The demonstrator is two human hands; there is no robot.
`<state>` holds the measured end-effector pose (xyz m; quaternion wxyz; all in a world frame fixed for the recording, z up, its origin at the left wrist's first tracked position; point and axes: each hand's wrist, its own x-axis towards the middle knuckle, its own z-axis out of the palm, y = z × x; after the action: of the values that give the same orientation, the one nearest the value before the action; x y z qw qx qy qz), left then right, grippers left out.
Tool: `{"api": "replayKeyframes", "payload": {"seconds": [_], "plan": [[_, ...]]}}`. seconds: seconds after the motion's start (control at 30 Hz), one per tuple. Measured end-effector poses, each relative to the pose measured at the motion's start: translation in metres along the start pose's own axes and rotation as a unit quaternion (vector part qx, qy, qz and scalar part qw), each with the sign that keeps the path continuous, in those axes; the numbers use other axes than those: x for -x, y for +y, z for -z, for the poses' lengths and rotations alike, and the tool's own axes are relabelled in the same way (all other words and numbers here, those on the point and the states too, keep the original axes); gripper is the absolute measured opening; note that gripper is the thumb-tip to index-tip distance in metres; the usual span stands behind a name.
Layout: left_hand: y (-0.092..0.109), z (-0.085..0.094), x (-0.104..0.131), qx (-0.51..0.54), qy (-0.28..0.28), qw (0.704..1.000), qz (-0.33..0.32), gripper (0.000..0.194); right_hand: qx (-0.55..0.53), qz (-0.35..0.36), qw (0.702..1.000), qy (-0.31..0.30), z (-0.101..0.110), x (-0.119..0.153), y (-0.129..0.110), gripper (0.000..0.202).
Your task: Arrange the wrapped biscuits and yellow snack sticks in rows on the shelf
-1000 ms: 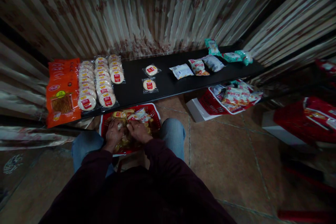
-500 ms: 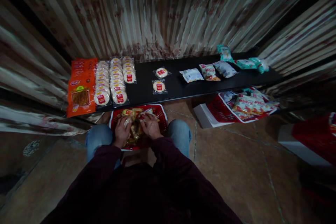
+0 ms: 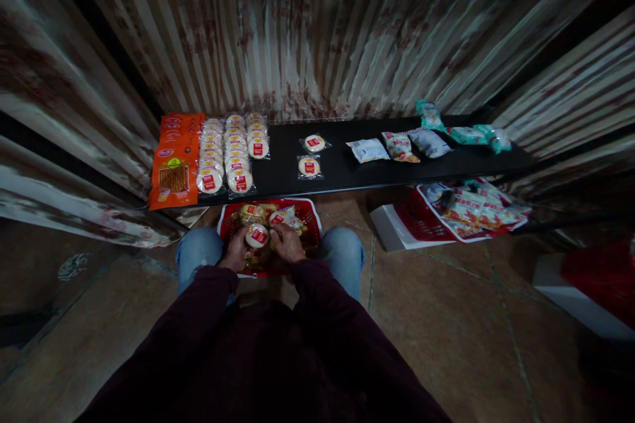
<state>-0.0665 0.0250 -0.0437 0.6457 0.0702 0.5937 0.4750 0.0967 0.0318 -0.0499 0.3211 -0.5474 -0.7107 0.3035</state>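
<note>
Pleated curtain (image 3: 278, 46) runs from the left edge across to the right, pale and blotched dark red, behind a flat black shelf (image 3: 282, 165); brown tiled floor (image 3: 421, 317) spreads below. At left of frame, glossy orange packets (image 3: 173, 162) overlap, then white round crackers (image 3: 236, 152) in clear film, fanned in three columns. Lower centre-left now: a red plastic basket (image 3: 313, 225), white-rimmed, between denim knees. Over it the left hand (image 3: 235, 251) grips a disc-shaped cracker packet (image 3: 256, 236), red label up; the right hand (image 3: 288, 243) curls just beside it, and whether it's pinching anything, I can't tell. Centre: two lone crackers (image 3: 309, 166). Rightward, puffy pillow bags (image 3: 401, 147), crinkled teal bags (image 3: 469, 135), and below, another basket (image 3: 419, 218) heaped with shiny bags.
</note>
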Motion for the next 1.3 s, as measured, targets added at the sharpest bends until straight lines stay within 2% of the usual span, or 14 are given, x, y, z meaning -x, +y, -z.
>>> {"api": "replayKeyframes", "payload": {"seconds": [0.13,0.23,0.37,0.5,0.6,0.7,0.8,0.93,1.07,1.17,1.3], "plan": [[0.006,0.001,0.003,0.070,-0.041,0.997,0.006,0.015,-0.056,-0.016,0.997,0.049,-0.005,0.007,-0.003,0.033],[0.008,0.002,0.007,0.060,-0.073,0.995,0.036,0.014,-0.083,-0.061,0.992,0.072,-0.006,0.007,-0.004,0.037],[0.008,0.000,0.015,0.004,-0.107,0.993,0.048,0.019,-0.119,-0.131,0.984,0.031,-0.003,0.003,-0.005,0.037],[0.010,-0.004,0.020,-0.060,-0.117,0.991,-0.001,0.031,-0.208,-0.167,0.964,0.000,0.001,0.002,-0.006,0.038],[0.014,-0.009,0.021,-0.080,-0.084,0.993,-0.035,0.037,-0.284,-0.166,0.944,-0.005,0.000,0.003,-0.008,0.042],[0.018,-0.017,0.023,-0.062,-0.047,0.995,-0.059,0.037,-0.290,-0.178,0.939,0.043,-0.003,0.004,-0.009,0.039],[0.021,-0.023,0.027,-0.031,-0.065,0.995,-0.073,0.036,-0.294,-0.186,0.933,0.088,-0.002,0.004,-0.011,0.037],[0.021,-0.025,0.032,-0.001,-0.106,0.991,-0.079,0.034,-0.317,-0.194,0.922,0.111,0.003,0.004,-0.016,0.037],[0.020,-0.027,0.032,0.012,-0.056,0.996,-0.072,0.031,-0.351,-0.191,0.911,0.101,0.010,0.006,-0.027,0.038],[0.021,-0.030,0.031,0.012,-0.018,0.996,-0.084,0.031,-0.362,-0.194,0.910,0.063,0.014,0.010,-0.035,0.042],[0.027,-0.035,0.031,0.000,0.001,0.994,-0.112,0.033,-0.380,-0.191,0.905,0.019,0.016,0.013,-0.037,0.047]]}}
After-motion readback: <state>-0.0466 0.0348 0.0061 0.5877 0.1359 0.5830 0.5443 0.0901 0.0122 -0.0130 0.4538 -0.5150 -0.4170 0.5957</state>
